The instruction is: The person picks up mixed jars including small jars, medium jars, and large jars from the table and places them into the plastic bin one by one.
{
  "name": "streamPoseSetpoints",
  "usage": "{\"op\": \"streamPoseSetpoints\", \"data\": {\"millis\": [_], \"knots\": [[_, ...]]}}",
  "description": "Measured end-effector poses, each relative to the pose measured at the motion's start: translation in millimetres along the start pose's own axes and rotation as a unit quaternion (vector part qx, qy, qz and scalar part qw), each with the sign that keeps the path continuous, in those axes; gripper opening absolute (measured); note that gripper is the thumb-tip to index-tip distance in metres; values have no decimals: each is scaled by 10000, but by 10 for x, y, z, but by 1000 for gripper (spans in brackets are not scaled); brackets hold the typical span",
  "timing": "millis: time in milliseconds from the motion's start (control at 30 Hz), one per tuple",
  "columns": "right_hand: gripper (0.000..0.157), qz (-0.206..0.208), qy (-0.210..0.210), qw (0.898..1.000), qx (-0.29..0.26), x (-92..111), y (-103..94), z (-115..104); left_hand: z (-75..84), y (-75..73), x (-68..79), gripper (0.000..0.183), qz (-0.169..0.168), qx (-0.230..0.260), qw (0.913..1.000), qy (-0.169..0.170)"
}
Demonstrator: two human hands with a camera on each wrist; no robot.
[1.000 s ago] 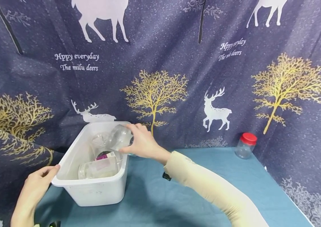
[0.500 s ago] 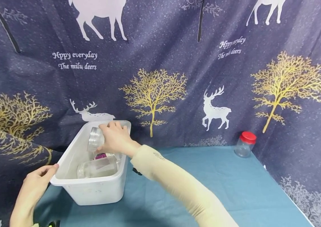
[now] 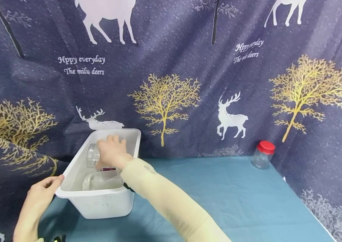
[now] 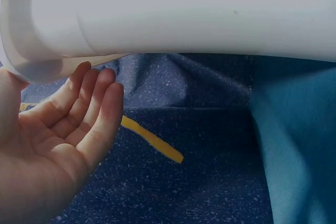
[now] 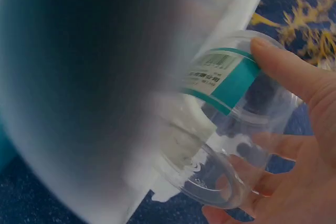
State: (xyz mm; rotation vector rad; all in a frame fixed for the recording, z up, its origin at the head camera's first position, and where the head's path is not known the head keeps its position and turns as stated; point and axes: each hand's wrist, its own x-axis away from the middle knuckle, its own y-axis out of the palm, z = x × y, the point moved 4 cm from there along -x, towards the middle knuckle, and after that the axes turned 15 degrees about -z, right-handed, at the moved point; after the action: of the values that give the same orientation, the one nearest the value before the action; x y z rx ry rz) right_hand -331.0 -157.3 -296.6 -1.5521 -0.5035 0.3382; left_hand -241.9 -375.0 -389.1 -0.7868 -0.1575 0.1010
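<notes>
My right hand [image 3: 111, 153] reaches down into a white plastic tub [image 3: 101, 203], gripping a transparent plastic jar [image 3: 93, 156] that is tilted on its side. Thumb and fingers wrap that jar in the right wrist view, where its teal-and-white label [image 5: 210, 77] shows. At the tub's near left corner, my left hand [image 3: 42, 193] holds the rim. The left wrist view has the thumb at the rim and the fingers [image 4: 107, 114] curled below it. Another transparent jar [image 3: 101, 181] lies sideways in the tub. Beside it a purple label [image 3: 108, 169] is partly hidden by my right hand.
A transparent jar with a red lid [image 3: 262, 154] stands at the far right corner of the table. Blue-green cloth [image 3: 219, 195] covers the tabletop. Behind it hangs a dark blue curtain [image 3: 189, 134] with deer and trees, close to the tub's back.
My right hand has moved left and lower into the tub with the jar in its grip. The left hand has kept its place on the rim.
</notes>
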Motion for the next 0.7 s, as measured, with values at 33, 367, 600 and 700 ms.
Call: {"op": "streamPoseSetpoints", "data": {"millis": [33, 367, 600, 700], "knots": [[63, -18, 0, 10000, 31, -13, 20, -8, 2, 10, -3, 70, -11, 24, 10000, -15], [96, -172, -115, 9998, -80, -10, 54, 2, -17, -26, -30, 76, -95, 104, 9999, -68], [94, -159, -87, 9993, -312, 32, 62, 71, -18, -18, 7, 72, -68, 26, 10000, 26], [92, -116, -104, 9989, -435, 66, 49, 133, 4, -24, -6, 72, -66, 1, 10000, 68]]}}
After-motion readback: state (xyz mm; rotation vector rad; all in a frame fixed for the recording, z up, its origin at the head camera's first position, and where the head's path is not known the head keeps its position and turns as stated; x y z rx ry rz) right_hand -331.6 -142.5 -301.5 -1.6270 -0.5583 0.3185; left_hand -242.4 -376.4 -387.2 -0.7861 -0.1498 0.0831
